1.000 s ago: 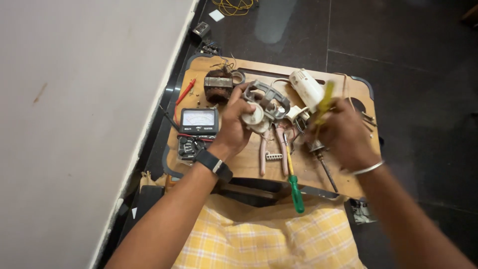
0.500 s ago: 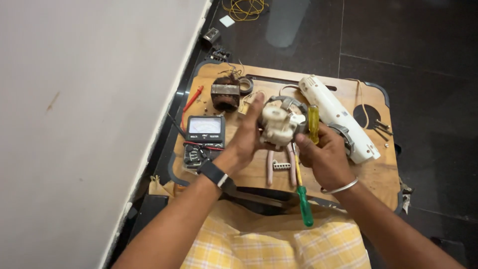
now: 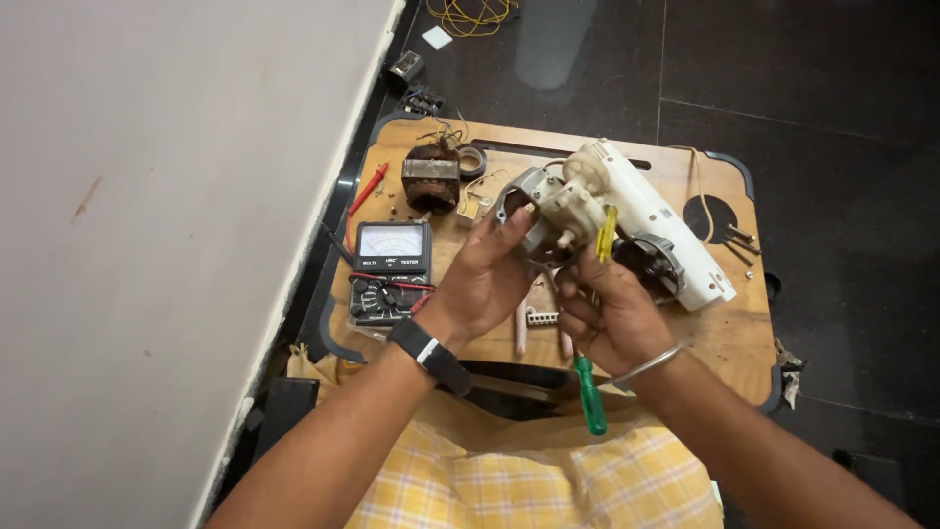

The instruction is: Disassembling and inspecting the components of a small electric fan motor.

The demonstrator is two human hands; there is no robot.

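Observation:
My left hand [image 3: 487, 279] grips a small cream and grey motor gear assembly [image 3: 550, 211] and holds it up over a wooden lap board [image 3: 720, 338]. My right hand [image 3: 609, 313] is closed on a yellow-handled screwdriver [image 3: 607, 233], its tip against the assembly. A black watch sits on my left wrist, a metal bangle on my right. Just behind the assembly lies a long white appliance housing [image 3: 658, 223] on the board.
An analog multimeter [image 3: 390, 269] with red leads lies at the board's left. A brown wound motor core [image 3: 431, 178] sits behind it. A green-handled screwdriver [image 3: 588, 394] and pink-handled pliers [image 3: 521, 323] lie near my lap. White wall at left, dark floor around.
The assembly has been lifted and turned in my left hand. My right hand has brought the yellow screwdriver against it. The camera view has shifted so the white housing lies farther right.

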